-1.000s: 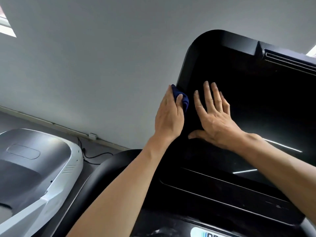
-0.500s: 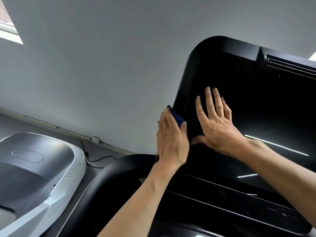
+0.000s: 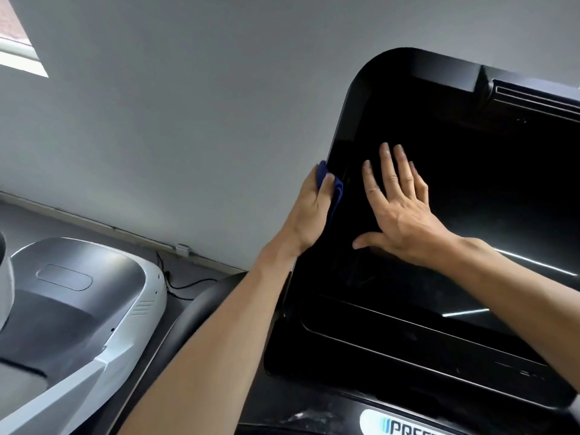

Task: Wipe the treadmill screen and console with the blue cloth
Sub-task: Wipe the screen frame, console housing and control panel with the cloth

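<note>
**Cloth at the screen's left edge**

The left hand (image 3: 309,211) reaches up from 7 o'clock, its grip curled round the blue cloth (image 3: 333,196), thumb on top, pressing it to the left edge of the treadmill screen (image 3: 470,189). The bunched cloth's long axis runs along that edge, 12 to 6 o'clock. The right hand (image 3: 398,211) lies flat on the glass, fingers spread toward 12 o'clock, thumb toward 9.

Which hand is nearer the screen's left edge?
Left. The left hand presses the blue cloth against that edge; the right hand lies flat further in on the screen.
</note>
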